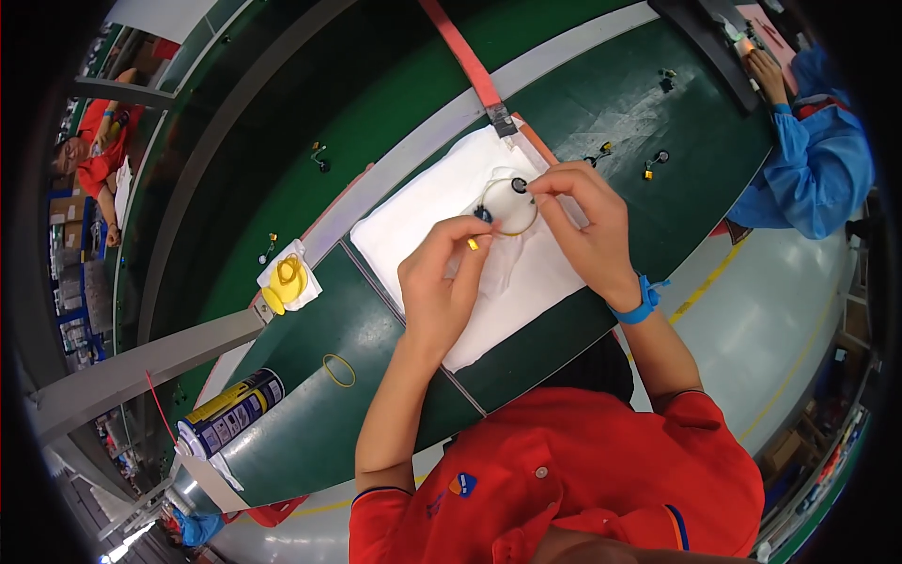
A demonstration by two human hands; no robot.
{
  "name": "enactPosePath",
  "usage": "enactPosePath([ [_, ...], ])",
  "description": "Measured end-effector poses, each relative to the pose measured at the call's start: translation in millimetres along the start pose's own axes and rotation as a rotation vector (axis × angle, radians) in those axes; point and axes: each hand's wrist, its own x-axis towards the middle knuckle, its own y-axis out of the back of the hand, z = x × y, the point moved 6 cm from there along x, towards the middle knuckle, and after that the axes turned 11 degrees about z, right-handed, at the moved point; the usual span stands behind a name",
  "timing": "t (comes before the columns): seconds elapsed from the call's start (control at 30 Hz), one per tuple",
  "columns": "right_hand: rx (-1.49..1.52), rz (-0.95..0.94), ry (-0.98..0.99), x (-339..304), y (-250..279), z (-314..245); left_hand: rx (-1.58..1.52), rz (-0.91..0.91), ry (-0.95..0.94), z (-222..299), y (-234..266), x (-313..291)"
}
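Observation:
My left hand [440,277] is closed in a pinch on a small dark part [483,215] with a yellow tab [473,243] beside it. A thin yellowish rubber band [510,233] forms a loop between my two hands, above a white cloth [413,211]. My right hand [587,226] is also closed in a pinch, its fingertips at a round black piece [519,185] at the loop's upper edge. Whether the black piece and the dark part are joined cannot be made out. A blue band circles my right wrist.
Yellow rubber bands [289,273] lie on a white sheet to the left, and a single band [339,370] nearer. A spray can [230,410] lies at lower left. Small wired parts [656,164] are scattered on the green table and belt. A co-worker in blue [817,169] sits far right.

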Motion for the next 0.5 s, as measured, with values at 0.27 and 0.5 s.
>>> enactPosePath([
  [0.27,-0.16,-0.037,0.177,-3,-5,-7,-0.255,0.082,0.145,-13,-7,21],
  [0.5,-0.204,-0.049,0.22,1,-5,-5,0.166,0.079,-0.301,9,-15,27],
])
